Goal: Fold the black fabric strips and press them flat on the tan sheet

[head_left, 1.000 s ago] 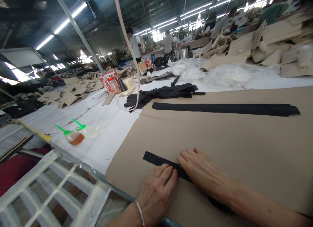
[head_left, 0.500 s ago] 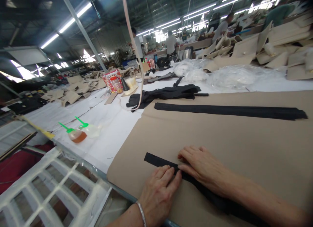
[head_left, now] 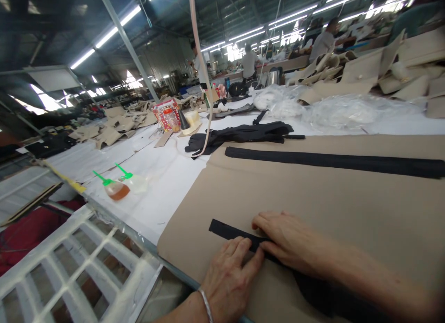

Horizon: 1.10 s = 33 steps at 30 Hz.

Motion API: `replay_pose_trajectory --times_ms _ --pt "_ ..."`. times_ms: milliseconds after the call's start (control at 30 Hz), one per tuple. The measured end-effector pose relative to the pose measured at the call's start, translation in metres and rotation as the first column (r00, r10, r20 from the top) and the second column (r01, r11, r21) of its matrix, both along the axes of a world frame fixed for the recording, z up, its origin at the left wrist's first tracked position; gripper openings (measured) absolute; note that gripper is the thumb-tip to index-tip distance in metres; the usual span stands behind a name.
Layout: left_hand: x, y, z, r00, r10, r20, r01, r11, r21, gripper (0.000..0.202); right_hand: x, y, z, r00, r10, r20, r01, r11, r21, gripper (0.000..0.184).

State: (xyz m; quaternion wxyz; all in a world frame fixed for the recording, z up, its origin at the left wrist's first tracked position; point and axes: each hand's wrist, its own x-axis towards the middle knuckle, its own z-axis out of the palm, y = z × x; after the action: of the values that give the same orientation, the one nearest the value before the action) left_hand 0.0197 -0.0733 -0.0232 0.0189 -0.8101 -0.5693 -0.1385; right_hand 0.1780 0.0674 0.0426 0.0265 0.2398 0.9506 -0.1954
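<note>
Black and narrow, a fabric strip (head_left: 225, 228) lies on the tan sheet (head_left: 187, 237) over the tabletop (head_left: 155, 200), slanting beneath both hands. The left hand (head_left: 231, 274) rests on it, fingers close together, thumb apart; the right hand (head_left: 287, 235) has curled fingers, whether pinching the strip I cannot tell.

A broad tan flat sheet (head_left: 194, 225) lies on the long white-topped table (head_left: 163, 174). Across its near part, a narrow black fabric strip (head_left: 225, 229) runs beneath the left hand (head_left: 231, 274) and right hand (head_left: 288, 237). Behind them on the sheet lies a long flat black strip (head_left: 333, 161), with a loose black fabric heap (head_left: 243, 134) behind its left end. Left of the sheet lie two green-nozzled clear plastic bottles (head_left: 117, 191).
</note>
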Motion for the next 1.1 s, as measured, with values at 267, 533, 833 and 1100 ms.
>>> replay_pose_trajectory --times_ms 267,533,833,1100 --pt "0.001 0.000 -0.001 1.000 -0.014 0.006 0.014 1.000 0.014 0.050 -0.007 -0.009 -0.024 0.991 0.127 -0.028 -0.115 0.954 0.278 0.019" --pt "0.000 -0.001 -0.003 1.000 -0.011 0.029 0.010 0.999 0.035 0.051 -0.012 -0.017 -0.033 1.000 -0.023 -0.010 0.025 0.963 0.267 0.018" --pt "0.000 -0.003 -0.005 1.000 0.020 0.007 -0.020 0.999 0.049 0.051 0.000 0.007 -0.006 0.987 -0.154 -0.041 0.128 0.921 -0.369 0.023" --pt "-0.011 -0.009 -0.002 0.996 0.061 -0.062 -0.055 0.994 0.095 0.050 0.014 0.008 0.018 0.986 -0.086 0.145 0.134 0.921 -0.365 0.028"
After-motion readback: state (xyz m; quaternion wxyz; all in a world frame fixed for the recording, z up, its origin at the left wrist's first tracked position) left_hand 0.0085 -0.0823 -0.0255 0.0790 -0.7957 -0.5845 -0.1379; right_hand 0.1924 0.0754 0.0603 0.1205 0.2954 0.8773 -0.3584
